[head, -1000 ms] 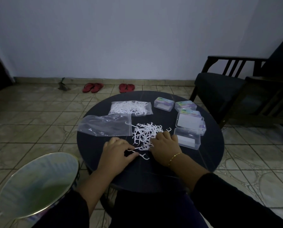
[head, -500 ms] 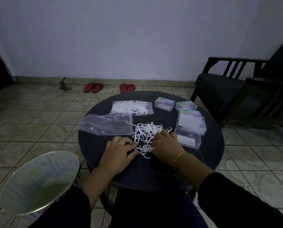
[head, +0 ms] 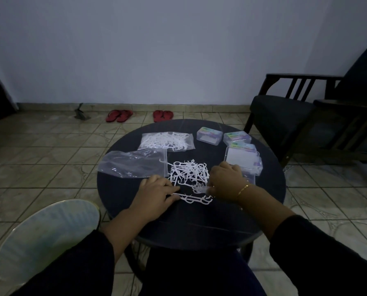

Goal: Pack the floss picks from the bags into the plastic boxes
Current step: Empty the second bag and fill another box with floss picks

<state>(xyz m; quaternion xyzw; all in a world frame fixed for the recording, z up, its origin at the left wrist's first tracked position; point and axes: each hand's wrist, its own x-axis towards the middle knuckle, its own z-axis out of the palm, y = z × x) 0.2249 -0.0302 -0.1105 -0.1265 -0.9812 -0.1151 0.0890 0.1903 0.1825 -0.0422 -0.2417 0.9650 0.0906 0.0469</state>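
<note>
A loose pile of white floss picks point(head: 188, 173) lies in the middle of the round dark table point(head: 199, 223). My left hand point(head: 156, 194) pinches a small row of picks point(head: 194, 198) at its left end. My right hand point(head: 225, 180) pinches the same picks at the pile's right side. An emptied clear bag point(head: 133, 164) lies left of the pile, and a full bag of picks point(head: 166, 141) lies behind it. An open plastic box point(head: 242, 157) sits just right of my right hand, partly hidden by it. Two closed boxes point(head: 209, 135) point(head: 237, 137) stand behind.
A pale round stool or bin point(head: 41, 242) stands at my lower left beside the table. A dark wooden armchair point(head: 302, 116) is on the right. Two pairs of red sandals point(head: 140, 115) lie on the tiled floor by the wall.
Both hands have gathered a few picks out of the pile toward the table's near side and lined them up. My right hand has shifted slightly right, toward the open box.
</note>
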